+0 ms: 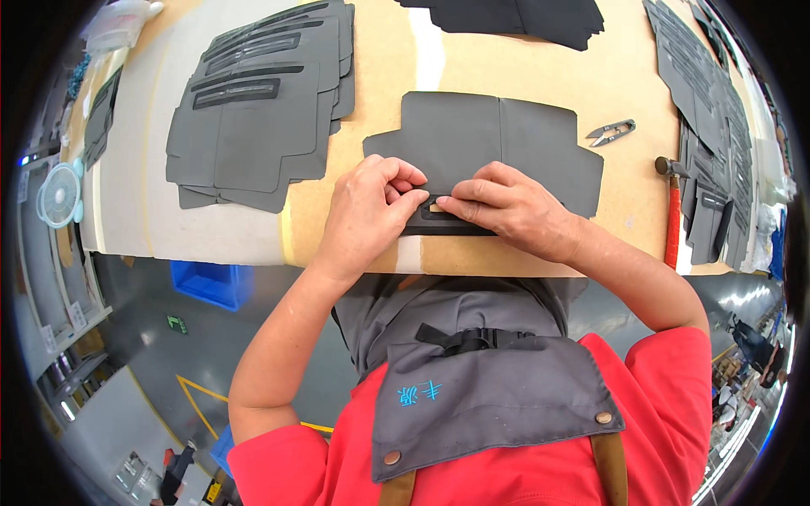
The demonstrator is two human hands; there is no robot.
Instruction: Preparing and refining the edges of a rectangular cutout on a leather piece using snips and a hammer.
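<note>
Touching gray panel (489, 135) beside its slot (435, 216) with left hand (368, 207) and right hand (516, 211); pinching or merely pressing, impossible to tell. Working on tan table (634, 190), near snips (623, 128).

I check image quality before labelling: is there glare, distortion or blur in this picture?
Head view: a white streak, probably glare, lies on the worktable; head view: fisheye curves the worktable's edge, corners go black; head view: left hand and right hand look fairly sharp.

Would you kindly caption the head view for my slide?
Both hands on a gray panel, snips and hammer to the right.
</note>
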